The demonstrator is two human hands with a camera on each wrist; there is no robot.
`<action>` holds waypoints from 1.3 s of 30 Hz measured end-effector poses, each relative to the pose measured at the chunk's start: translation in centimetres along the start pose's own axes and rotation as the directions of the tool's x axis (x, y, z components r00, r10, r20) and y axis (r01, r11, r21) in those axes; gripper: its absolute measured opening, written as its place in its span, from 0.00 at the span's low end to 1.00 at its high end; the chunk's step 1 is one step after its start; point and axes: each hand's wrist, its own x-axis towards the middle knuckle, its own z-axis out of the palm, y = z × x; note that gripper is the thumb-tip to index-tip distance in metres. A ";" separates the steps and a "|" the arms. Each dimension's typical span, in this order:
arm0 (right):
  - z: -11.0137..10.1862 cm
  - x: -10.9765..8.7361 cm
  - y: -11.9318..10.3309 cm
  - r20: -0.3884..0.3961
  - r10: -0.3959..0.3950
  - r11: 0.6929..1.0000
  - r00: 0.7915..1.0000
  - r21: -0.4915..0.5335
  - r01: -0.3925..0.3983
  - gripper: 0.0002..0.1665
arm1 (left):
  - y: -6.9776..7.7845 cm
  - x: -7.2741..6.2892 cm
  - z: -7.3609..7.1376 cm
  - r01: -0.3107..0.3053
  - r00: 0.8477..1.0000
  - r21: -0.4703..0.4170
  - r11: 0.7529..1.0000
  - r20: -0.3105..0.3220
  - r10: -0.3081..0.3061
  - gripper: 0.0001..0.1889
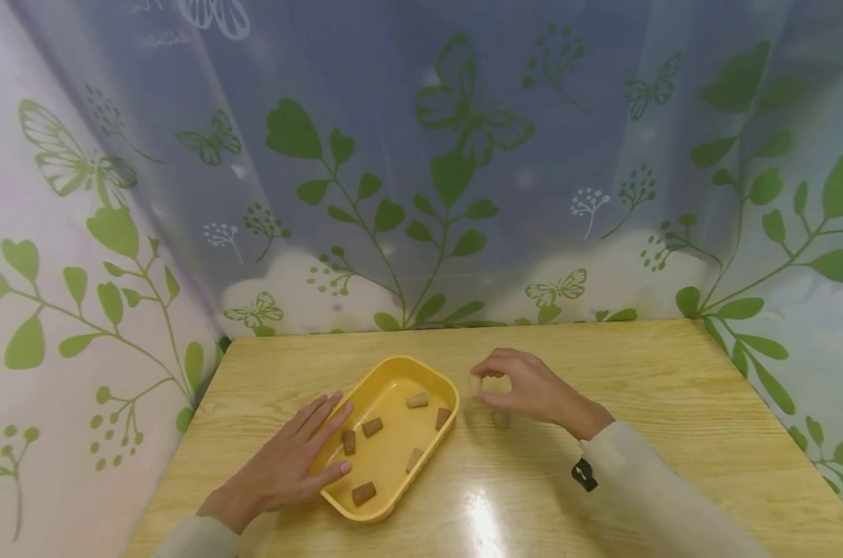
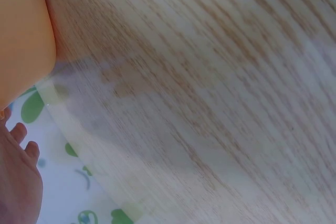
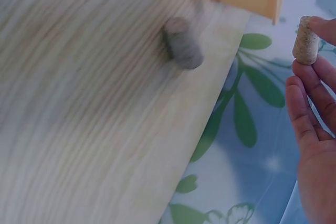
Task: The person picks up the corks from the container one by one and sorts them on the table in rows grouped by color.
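Note:
My right hand pinches a light tan cork stopper between thumb and fingertips, above the table just right of the yellow tray. Below that hand, a second cork stands on the wood, partly hidden by the hand in the head view. My left hand rests on the tray's left rim with its fingers extended and its thumb over the edge. Inside the tray lie several corks, some darker brown like the front one, some lighter like the far one.
The wooden table runs back to a curtain printed with leaves and butterflies. Similar cloth hangs on the left and right sides. A black band sits at my right sleeve.

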 end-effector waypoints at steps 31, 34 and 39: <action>0.9 -5.3 6.4 0.023 0.079 0.995 0.997 -0.069 -0.077 0.18 | -0.1 0.0 0.0 0.000 1.000 -0.002 1.000 0.003 0.000 0.43; 1.1 -5.5 6.7 0.025 0.081 0.995 0.996 -0.060 -0.079 0.18 | 0.0 -0.1 0.0 0.010 1.000 -0.008 1.000 0.010 -0.010 0.43; 1.4 -5.8 6.7 0.019 0.064 0.997 0.998 -0.055 -0.062 0.18 | 0.1 -0.1 -0.1 0.017 1.000 -0.020 1.000 0.012 -0.017 0.43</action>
